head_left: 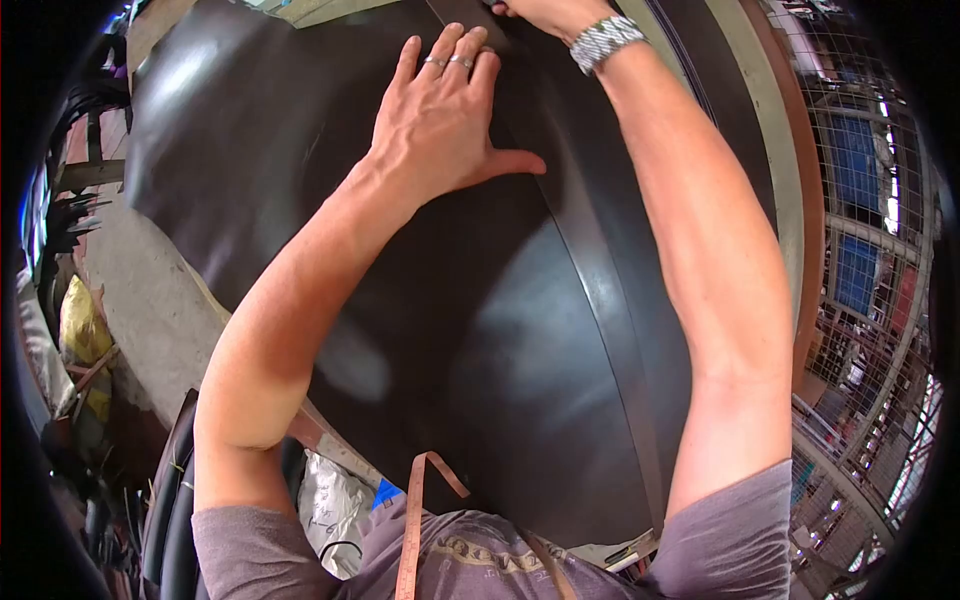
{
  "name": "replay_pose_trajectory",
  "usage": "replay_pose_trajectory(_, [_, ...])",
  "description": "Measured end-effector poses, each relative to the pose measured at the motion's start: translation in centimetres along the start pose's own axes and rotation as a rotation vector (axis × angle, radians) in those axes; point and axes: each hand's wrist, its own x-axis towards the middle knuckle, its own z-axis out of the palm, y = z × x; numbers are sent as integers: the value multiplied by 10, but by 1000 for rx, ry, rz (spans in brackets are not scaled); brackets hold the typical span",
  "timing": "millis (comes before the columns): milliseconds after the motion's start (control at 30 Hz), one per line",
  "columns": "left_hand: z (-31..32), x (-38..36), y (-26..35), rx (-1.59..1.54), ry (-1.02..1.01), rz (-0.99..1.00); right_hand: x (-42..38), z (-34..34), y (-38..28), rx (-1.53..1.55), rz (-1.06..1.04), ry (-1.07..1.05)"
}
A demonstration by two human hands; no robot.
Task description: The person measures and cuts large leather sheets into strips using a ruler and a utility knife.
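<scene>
Dark strip, far end leftward

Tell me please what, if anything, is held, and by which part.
The left hand lies flat on the sheet, gripping nothing. The right hand is partly cut off; its hold cannot be told.

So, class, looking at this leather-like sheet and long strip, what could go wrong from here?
The left hand is spread near the far end of the strip, while the near end has no hand on it; that end might swing out of line.
The tape dangles at the near side of the sheet and could catch or drag.
The right hand is partly cut off by the picture's edge, so a slip there might go unseen.
</scene>
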Motion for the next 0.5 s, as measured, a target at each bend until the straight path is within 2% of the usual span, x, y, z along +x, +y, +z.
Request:
replay_pose_trajectory(67, [4, -2, 1, -17, 10, -2, -32, -5, -6, 154, 105, 33])
replay_pose_trajectory(100, [-1, -1, 4, 4, -33, -22, -46, -8, -7, 35, 144, 47])
replay_pose_trajectory(167, [-15, 2, 10, 36, -124, -58, -84, -14, 3, 53, 9, 32])
replay_pose_trajectory(200, [-15, 1, 10, 22, -102, -54, -107, -17, 13, -39, 8, 60])
replay_pose_trajectory(233, [-30, 3, 18, -10, -165, -84, -140, -28, 31, -53, -185, 1])
replay_pose_trajectory(300, [-12, 0, 9, 32, -106, -55, -214, -41, 36, -77, -77, -4])
replay_pose_trajectory(333, [-9, 1, 9, 37, -117, -55, -257, -52, 28, -51, 88, -47])
replay_pose_trajectory(367, [-7, 0, 9, 46, -127, -55, -301, -60, 34, 22, 119, -42])
replay_pose_trajectory(433, [-14, -2, 10, 54, -155, -91, -355, -75, 26, -33, 326, -67])
replay_pose_trajectory(500, [-27, -1, 25, 19, -231, -105, -369, -65, 41, -1, 228, 21])
